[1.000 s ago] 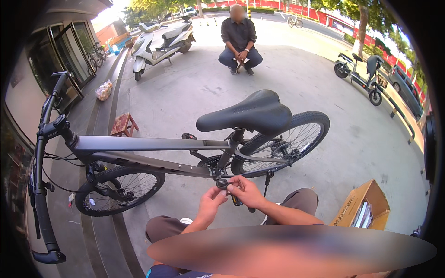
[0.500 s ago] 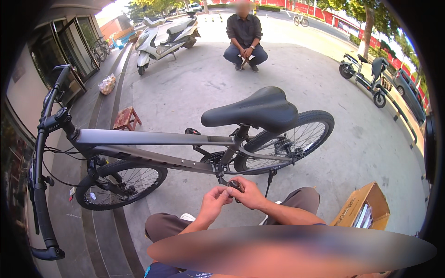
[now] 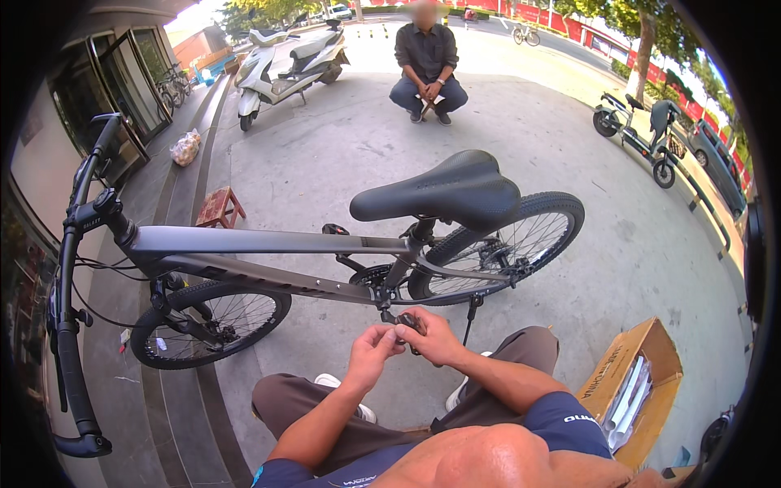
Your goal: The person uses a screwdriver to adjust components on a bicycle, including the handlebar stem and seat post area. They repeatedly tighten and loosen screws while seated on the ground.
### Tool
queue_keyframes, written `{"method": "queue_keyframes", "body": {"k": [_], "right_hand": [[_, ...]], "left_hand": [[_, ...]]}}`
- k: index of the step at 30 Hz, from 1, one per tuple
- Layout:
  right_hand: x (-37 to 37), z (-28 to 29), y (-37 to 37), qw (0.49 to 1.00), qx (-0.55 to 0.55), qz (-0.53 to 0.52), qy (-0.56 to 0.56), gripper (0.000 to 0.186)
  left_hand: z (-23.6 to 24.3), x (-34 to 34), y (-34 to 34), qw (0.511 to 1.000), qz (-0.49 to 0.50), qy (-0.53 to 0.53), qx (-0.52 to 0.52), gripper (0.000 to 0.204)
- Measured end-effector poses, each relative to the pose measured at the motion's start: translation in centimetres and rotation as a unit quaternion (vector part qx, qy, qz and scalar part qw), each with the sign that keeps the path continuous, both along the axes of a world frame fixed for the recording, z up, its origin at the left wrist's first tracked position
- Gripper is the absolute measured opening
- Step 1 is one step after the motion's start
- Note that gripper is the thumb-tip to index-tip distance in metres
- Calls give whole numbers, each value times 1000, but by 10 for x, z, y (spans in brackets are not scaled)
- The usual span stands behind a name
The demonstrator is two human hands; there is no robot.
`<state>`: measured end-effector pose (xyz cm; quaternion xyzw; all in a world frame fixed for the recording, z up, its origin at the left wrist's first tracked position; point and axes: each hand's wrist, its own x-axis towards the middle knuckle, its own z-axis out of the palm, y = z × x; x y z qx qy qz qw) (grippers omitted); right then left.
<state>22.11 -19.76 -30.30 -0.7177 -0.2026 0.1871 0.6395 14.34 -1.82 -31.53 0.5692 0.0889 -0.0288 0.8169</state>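
We are sitting low on the pavement and looking down at a grey bicycle [image 3: 268, 244] that is standing side-on in front of us. At the far left its black handlebar [image 3: 69, 309] is curving toward the rim of the view, and the front wheel [image 3: 210, 323] is resting on the step edge. Behind it a small red stool [image 3: 220, 207] is standing on the paving, and farther back a white scooter [image 3: 285, 61] is parked.

Our left hand [image 3: 370, 355] is curling its fingers narrowly, the fingertips touching a small black pedal [image 3: 411, 324] just below the frame's bottom bracket. Our right hand [image 3: 435, 337] is closing around the same pedal from the other side, so both hands are pinching it between them, right beside the crank. We cannot tell whether the pedal is already joined to the crank.

Above the hands the black saddle [image 3: 443, 191] is sitting level, and the rear wheel [image 3: 508, 244] is standing to its right. A person in dark clothes [image 3: 427, 69] is squatting well beyond the bicycle. At the right an open cardboard box [image 3: 651, 370] is lying by our knee.
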Motion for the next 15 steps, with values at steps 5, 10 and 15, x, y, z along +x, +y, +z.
{"method": "queue_keyframes", "body": {"k": [5,10,15], "right_hand": [[1,-4,2,997,69,-4,13,31],[1,0,-1,1000,20,12,17,30],[2,1,-1,999,34,14,24,30]], "left_hand": [[2,0,-1,1000,6,2,-10,27],[4,-1,-1,1000,9,5,0,27],[7,-1,-1,1000,13,7,-2,24]]}}
